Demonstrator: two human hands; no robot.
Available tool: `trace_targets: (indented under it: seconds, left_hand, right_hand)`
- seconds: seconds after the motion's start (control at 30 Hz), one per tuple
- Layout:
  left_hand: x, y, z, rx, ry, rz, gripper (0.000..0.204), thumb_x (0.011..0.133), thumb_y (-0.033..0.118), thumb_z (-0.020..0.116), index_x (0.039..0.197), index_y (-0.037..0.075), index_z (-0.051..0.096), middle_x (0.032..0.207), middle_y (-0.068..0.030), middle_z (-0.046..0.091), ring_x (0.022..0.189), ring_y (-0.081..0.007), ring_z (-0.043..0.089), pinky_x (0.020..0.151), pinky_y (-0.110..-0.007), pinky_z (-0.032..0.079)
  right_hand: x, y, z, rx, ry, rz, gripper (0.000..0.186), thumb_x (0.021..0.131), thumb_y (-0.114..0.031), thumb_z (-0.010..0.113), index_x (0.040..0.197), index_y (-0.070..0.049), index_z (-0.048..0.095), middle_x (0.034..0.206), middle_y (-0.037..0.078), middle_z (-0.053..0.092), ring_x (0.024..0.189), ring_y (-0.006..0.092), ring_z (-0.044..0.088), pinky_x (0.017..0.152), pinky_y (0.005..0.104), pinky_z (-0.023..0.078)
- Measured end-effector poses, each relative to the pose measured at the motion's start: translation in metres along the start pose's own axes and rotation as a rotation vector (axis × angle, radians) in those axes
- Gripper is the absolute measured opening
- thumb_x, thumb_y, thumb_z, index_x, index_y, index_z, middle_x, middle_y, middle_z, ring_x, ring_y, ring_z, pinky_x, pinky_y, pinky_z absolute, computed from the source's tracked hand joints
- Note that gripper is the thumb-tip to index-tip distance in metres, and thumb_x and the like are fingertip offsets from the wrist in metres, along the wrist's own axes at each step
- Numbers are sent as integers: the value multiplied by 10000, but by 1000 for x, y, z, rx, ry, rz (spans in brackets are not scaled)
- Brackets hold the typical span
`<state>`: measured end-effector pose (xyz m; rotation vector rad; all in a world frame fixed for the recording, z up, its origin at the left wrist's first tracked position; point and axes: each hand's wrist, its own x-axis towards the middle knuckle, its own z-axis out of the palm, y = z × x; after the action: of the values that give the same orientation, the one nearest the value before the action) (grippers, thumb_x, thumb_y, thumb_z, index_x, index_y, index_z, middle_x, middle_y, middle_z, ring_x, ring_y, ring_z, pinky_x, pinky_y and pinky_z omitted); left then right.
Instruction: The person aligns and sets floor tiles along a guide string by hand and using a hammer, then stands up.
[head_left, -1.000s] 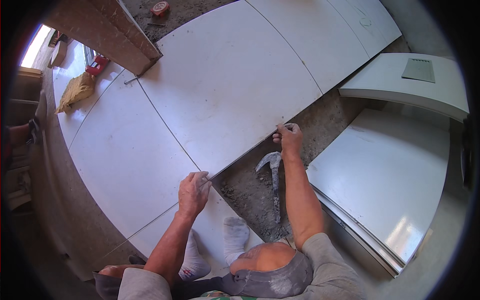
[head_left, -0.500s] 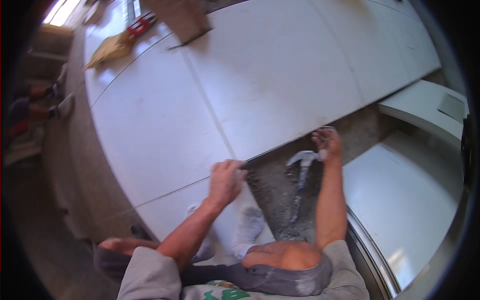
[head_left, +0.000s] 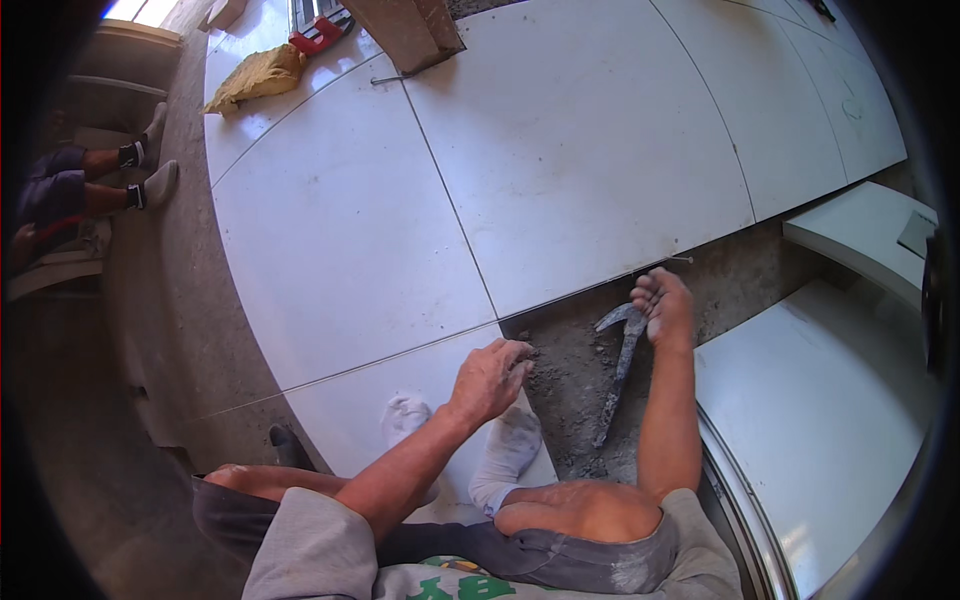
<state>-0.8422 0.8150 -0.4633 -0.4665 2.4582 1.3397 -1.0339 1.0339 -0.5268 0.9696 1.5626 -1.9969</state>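
My left hand [head_left: 492,379] is over the corner of a small white floor tile [head_left: 350,410], beside the bare patch of mortar [head_left: 565,375]. Its fingers are bent, with thumb and forefinger a little apart, and nothing shows in it. My right hand [head_left: 667,305] is just below the front edge of a large white tile [head_left: 590,160]. Those fingers curl loosely, thumb apart, with no held thing visible. Beneath this hand a mortar-crusted claw hammer [head_left: 618,375] lies on the mortar, its head partly hidden by the hand. A thin nail [head_left: 682,260] sticks out by the tile edge.
White panels [head_left: 815,370] and a metal rail [head_left: 745,500] stand at the right. A brown box-like post [head_left: 408,32], a yellow lump [head_left: 258,77] and a red-ended tool [head_left: 318,35] are on the far tiles. Another person's legs [head_left: 105,180] show at left.
The view has shifted slightly. My right hand has come away from the tile edge, leaving the nail in sight. My left hand has moved a little right and down along the tile corner.
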Motion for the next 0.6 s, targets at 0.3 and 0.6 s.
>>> trace_targets:
  seconds: [0.3,0.6]
  left_hand:
    - [-4,-28,-17,88,-21,-250,196,846,212,612,942,52,673,900,-135,671,831,-295,648,739,-364,504]
    - [-11,-32,-12,-11,38,-284,209,851,244,590,926,66,669,899,-149,669,848,-319,638,747,-388,492]
  right_hand:
    - [-74,68,64,-389,-408,265,252,872,-221,602,943,19,582,729,96,626,537,154,608,450,239,492]
    - [-77,87,77,-434,-417,266,255,884,-227,577,879,27,587,730,103,630,522,143,593,436,238,473]
